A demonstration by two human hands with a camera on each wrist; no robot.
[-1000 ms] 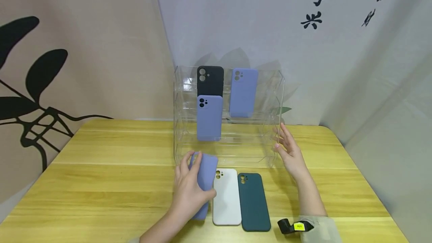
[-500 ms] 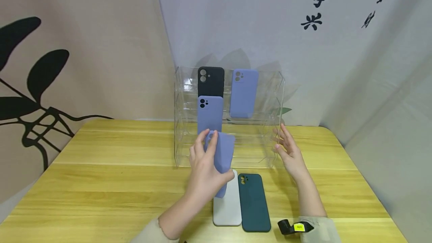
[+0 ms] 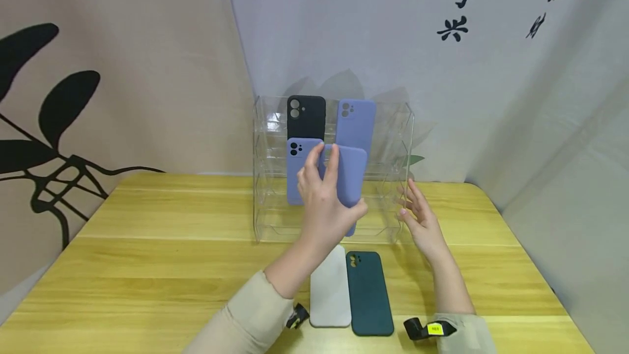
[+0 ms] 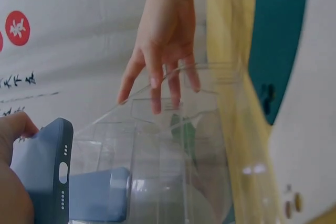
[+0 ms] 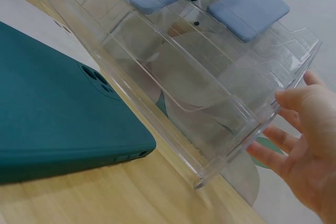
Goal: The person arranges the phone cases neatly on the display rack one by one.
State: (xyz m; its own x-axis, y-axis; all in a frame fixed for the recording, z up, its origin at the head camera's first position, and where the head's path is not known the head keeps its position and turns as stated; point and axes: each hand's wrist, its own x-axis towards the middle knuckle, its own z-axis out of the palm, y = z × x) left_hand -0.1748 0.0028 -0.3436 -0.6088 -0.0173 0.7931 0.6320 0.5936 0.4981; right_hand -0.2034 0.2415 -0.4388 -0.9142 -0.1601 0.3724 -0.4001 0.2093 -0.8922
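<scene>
My left hand (image 3: 324, 195) grips a lavender phone case (image 3: 351, 176) by its edges, held up in front of the clear tiered display rack (image 3: 383, 217). In the left wrist view the held phone case (image 4: 37, 169) shows its port end. My right hand (image 3: 425, 228) is at the rack's right side, fingers extended; in the right wrist view its thumb and fingers (image 5: 286, 140) lie around the rack's side edge. A black phone case (image 3: 306, 116) and two lavender phone cases stand in the rack, one in front of the black one (image 3: 297, 179), the other upper right (image 3: 356, 119).
A white phone case (image 3: 330, 294) and a dark green phone case (image 3: 369, 294) lie side by side on the wooden table (image 3: 172, 266), in front of the rack. A printed curtain (image 3: 172, 70) hangs behind the table.
My left hand has lifted the lavender phone case from beside the white one and carried it up and right to the front of the rack. The right hand has stayed in place.
</scene>
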